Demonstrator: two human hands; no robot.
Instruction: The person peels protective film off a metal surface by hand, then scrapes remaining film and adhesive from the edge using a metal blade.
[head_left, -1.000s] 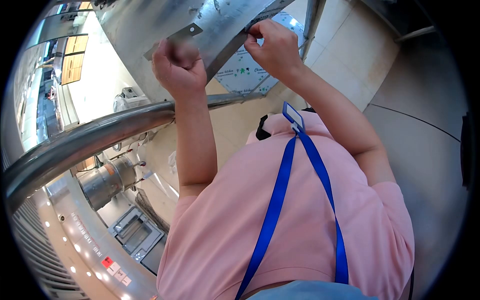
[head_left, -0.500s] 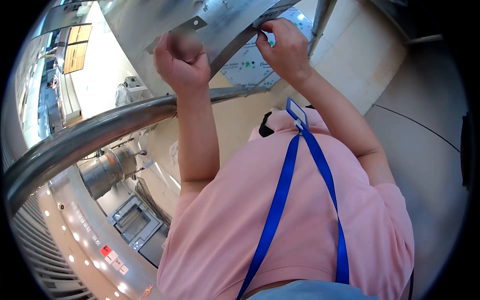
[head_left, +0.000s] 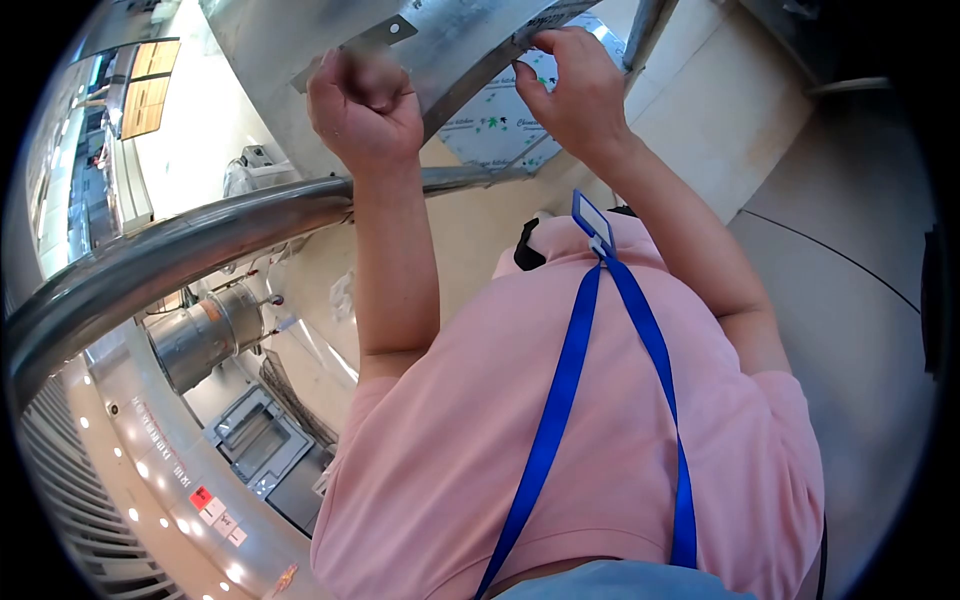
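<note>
At the upper left, my left hand (head_left: 365,120) is curled closed in front of a flat metal strip (head_left: 392,32) with a hole near its end. A blurred patch covers its fingers, so what they hold is hidden. The strip lies against a large grey metal sheet (head_left: 270,50). My right hand (head_left: 580,95) is at the sheet's folded edge (head_left: 475,82), its thumb and index finger apart. The index fingertip is near or on the edge, and nothing shows between the fingers.
A thick metal rail (head_left: 190,228) curves below the sheet. Patterned film (head_left: 500,125) shows beyond the folded edge. At the lower left are a metal cylinder (head_left: 205,335) and a grey frame (head_left: 258,440). A blue lanyard (head_left: 560,410) hangs over my pink shirt (head_left: 600,470).
My right thumb and index finger have parted from a pinch at the sheet's edge. My left hand stays curled in front of the strip. The view has shifted slightly.
</note>
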